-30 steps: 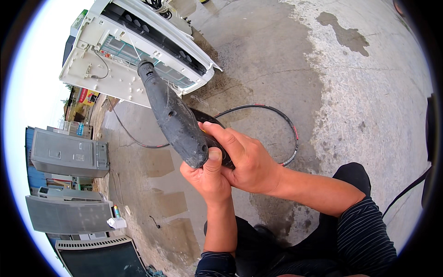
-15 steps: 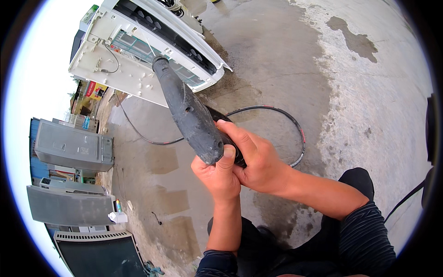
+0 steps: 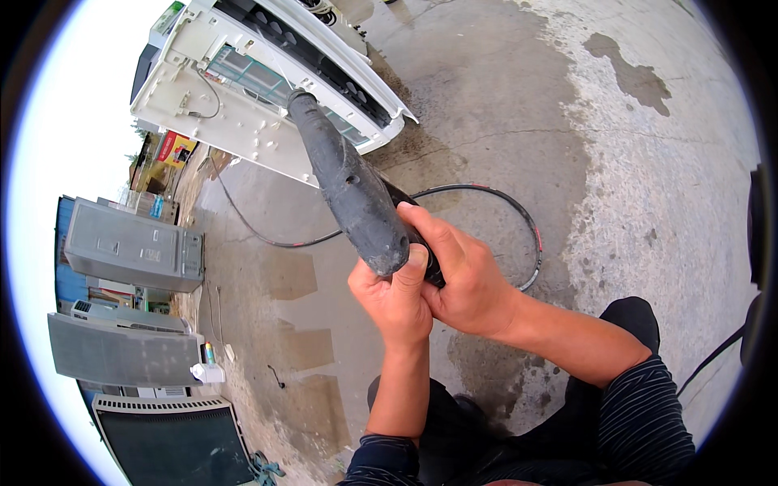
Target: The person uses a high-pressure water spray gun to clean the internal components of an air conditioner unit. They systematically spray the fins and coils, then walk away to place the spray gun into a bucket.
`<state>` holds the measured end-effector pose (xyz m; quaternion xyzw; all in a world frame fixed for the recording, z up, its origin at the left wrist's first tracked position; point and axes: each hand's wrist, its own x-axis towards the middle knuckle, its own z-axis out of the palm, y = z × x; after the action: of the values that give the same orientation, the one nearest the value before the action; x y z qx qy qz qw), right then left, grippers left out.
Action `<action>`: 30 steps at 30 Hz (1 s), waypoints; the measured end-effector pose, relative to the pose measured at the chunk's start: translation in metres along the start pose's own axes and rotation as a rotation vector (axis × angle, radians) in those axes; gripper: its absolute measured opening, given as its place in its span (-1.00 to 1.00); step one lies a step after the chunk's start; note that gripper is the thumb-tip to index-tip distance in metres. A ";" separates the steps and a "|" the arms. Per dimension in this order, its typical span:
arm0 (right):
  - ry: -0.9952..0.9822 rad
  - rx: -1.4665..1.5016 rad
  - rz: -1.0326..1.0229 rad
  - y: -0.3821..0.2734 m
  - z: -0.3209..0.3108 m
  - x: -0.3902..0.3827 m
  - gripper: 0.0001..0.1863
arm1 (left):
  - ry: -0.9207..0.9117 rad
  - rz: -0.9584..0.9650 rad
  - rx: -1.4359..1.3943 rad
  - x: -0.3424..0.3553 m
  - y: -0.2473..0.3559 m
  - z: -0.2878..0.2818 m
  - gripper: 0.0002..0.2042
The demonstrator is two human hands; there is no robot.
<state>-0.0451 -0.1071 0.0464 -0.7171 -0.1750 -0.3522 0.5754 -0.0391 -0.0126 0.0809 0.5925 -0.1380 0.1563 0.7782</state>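
Observation:
Both my hands are closed around a black pressure washer gun (image 3: 356,182). My right hand (image 3: 470,279) wraps its grip, and my left hand (image 3: 393,304) holds the rear end from below, thumb up against it. A thin pale jet leaves the nozzle toward a white wall-mounted air conditioner unit (image 3: 235,134). Its front panel hangs open, showing a greenish filter mesh (image 3: 247,71) and a dark slot. The nozzle tip overlaps the unit in this view; I cannot tell the gap between them.
A black hose (image 3: 519,206) loops over the wet concrete floor (image 3: 486,105). Along the left stand a grey metal cabinet (image 3: 134,243), a grey panel-like appliance (image 3: 126,350) and a dark-fronted unit (image 3: 174,441). A white bottle (image 3: 208,373) is beside them.
The gun and both hands have shifted slightly right and up in the view. The background has moved slightly right too. My grip looks the same, and the jet still leaves the nozzle.

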 end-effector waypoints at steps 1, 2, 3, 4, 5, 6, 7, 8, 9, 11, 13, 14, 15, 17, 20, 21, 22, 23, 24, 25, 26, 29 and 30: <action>0.000 -0.005 0.003 0.000 0.000 0.000 -0.19 | -0.004 -0.007 0.001 0.000 0.000 -0.001 -0.81; 0.001 -0.010 0.005 0.000 0.001 0.000 -0.19 | -0.008 -0.011 -0.002 0.000 -0.001 -0.002 -0.81; -0.018 -0.009 0.024 -0.001 0.000 0.000 -0.22 | -0.012 -0.015 -0.005 0.000 -0.002 -0.003 -0.81; -0.038 -0.008 0.042 -0.002 -0.001 0.000 -0.25 | -0.016 -0.019 -0.008 0.001 -0.002 -0.004 -0.81; -0.057 -0.007 0.060 -0.003 -0.002 0.000 -0.29 | -0.021 -0.025 -0.010 0.001 -0.003 -0.006 -0.81; -0.057 -0.007 0.063 -0.003 -0.002 0.000 -0.29 | -0.026 -0.032 -0.012 0.001 -0.005 -0.007 -0.81; -0.057 -0.007 0.065 -0.003 -0.002 0.000 -0.29 | -0.031 -0.039 -0.014 0.001 -0.006 -0.008 -0.81; -0.058 -0.007 0.068 -0.002 -0.002 0.000 -0.29 | -0.033 -0.039 -0.012 0.002 -0.007 -0.009 -0.81; -0.057 -0.007 0.067 -0.002 -0.002 0.000 -0.29 | -0.036 -0.037 -0.011 0.002 -0.008 -0.009 -0.81; -0.055 -0.008 0.066 -0.002 -0.002 -0.001 -0.28 | -0.045 -0.035 -0.009 0.002 -0.007 -0.008 -0.82; -0.056 -0.006 0.069 -0.002 -0.002 0.000 -0.28 | -0.049 -0.040 -0.011 0.003 -0.006 -0.008 -0.82; -0.057 -0.004 0.070 -0.002 -0.001 0.000 -0.28 | -0.043 -0.038 -0.011 0.003 -0.006 -0.008 -0.82; -0.053 -0.005 0.067 -0.002 -0.001 0.000 -0.28 | -0.040 -0.037 -0.013 0.003 -0.006 -0.007 -0.82; -0.047 -0.006 0.060 -0.001 -0.002 0.000 -0.28 | -0.038 -0.030 -0.017 0.003 -0.006 -0.006 -0.82; -0.049 -0.001 0.061 -0.001 -0.001 0.001 -0.28 | -0.037 -0.020 -0.017 0.003 -0.007 -0.006 -0.81; -0.048 -0.002 0.059 0.000 -0.001 0.001 -0.28 | -0.037 -0.020 -0.016 0.004 -0.006 -0.006 -0.81; -0.048 -0.004 0.058 0.000 -0.002 0.001 -0.28 | -0.036 -0.021 -0.016 0.004 -0.006 -0.006 -0.81; -0.047 -0.005 0.056 0.000 -0.002 0.001 -0.28 | -0.036 -0.018 -0.019 0.004 -0.006 -0.006 -0.81; -0.034 -0.008 0.043 0.001 -0.001 0.001 -0.25 | -0.036 -0.015 -0.022 0.004 -0.007 -0.006 -0.81; -0.021 -0.011 0.030 0.002 0.001 0.001 -0.21 | -0.036 -0.012 -0.026 0.004 -0.007 -0.006 -0.80; -0.008 -0.014 0.017 0.003 0.002 0.000 -0.18 | -0.035 -0.016 -0.023 0.003 -0.006 -0.005 -0.80; -0.009 -0.012 0.016 0.003 0.002 0.000 -0.18 | -0.032 -0.021 -0.020 0.003 -0.006 -0.005 -0.80; -0.011 -0.013 0.017 0.003 0.002 0.001 -0.18 | -0.030 -0.020 -0.024 0.004 -0.006 -0.005 -0.80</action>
<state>-0.0419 -0.1064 0.0442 -0.7242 -0.1699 -0.3444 0.5728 -0.0331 -0.0089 0.0754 0.5867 -0.1454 0.1379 0.7846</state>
